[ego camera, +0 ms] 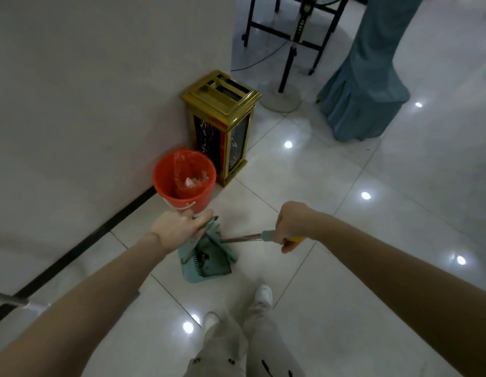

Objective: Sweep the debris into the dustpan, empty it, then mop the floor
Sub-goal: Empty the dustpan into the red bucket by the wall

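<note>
— How is the grip on each side?

— The left hand (176,229), just left of the frame's centre, is curled round the top of the dustpan handle (194,242). The right hand (293,223), right of centre, is fisted round a metal shaft (242,238) with a teal collar and a yellow end.

— And where is the dustpan?

— The teal dustpan (209,268) hangs below the left hand, low over the floor (345,213); I cannot tell whether it touches. Dark debris (203,257) lies inside it. The shaft's far end meets the pan's upper edge.

— What's around it?

— Just above the left hand stands 1 red bucket (182,201) lined with a red bag, with some rubbish in it. Behind that, against the wall (86,104), is a gold-framed bin (223,126). A grey pole (8,298) enters at the lower left edge.
</note>
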`<state>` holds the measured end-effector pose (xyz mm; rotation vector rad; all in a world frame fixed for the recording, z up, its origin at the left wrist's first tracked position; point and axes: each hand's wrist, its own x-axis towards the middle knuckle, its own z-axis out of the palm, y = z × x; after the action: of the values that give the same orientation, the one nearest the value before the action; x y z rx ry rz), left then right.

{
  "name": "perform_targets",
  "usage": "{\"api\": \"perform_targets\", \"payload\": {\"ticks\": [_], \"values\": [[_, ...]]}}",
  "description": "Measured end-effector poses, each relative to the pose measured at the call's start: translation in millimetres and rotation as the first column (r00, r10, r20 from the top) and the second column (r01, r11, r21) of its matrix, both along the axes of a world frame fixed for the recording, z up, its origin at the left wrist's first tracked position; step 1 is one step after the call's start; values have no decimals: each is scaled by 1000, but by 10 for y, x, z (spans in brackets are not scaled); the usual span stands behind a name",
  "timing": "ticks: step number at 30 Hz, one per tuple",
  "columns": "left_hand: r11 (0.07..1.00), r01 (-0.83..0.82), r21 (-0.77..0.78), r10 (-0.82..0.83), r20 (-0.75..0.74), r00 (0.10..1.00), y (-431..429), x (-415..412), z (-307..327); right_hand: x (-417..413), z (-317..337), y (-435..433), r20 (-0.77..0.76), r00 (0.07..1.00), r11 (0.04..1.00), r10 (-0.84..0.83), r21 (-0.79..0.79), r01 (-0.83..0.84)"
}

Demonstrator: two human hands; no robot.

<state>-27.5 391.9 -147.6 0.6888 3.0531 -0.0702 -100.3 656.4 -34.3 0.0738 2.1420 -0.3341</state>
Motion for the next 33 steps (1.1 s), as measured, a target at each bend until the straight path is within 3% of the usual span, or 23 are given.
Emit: {"api": "perform_targets", "payload": {"ticks": [4,8,11,14,18,19,21,23,25,29,33], "values": [[986,161,42,-161,-7,987,266,-358,-59,-296,120,144,-57,974,972,-220,-95,214],[989,114,-90,-106,84,991,496,-772,-66,-587,184,343,-62,934,931,-351,-129,342],[967,210,-142,-203,64,977,625,-1076,-65,-764,188,455,-3,876,856,-482,-216,470],[942,291,-169,-284,66,956,766,-1373,-76,-928,138,495,66,852,802,-519,-309,512],[943,271,-194,-254,111,961,940,-1722,-154,-1148,46,460,130,825,687,-550,-491,536],[945,263,-195,-248,100,964,955,-1818,-150,-1197,26,443,141,833,668,-535,-534,519],[946,253,-203,-245,63,967,962,-2003,-152,-1263,-12,392,50,904,737,-425,-560,378],[948,253,-194,-246,56,968,925,-2213,-174,-1336,-66,324,-160,955,855,-248,-500,138],[951,252,-179,-244,62,968,865,-2417,-171,-1390,-117,238,-333,932,901,-145,-434,-15],[968,205,-143,-190,111,975,711,-2760,-198,-1557,-140,11,-447,872,898,-197,-438,-22],[984,147,-104,-137,98,986,572,-2988,-318,-1836,-98,-209,-563,824,957,-64,-270,-110]]}}
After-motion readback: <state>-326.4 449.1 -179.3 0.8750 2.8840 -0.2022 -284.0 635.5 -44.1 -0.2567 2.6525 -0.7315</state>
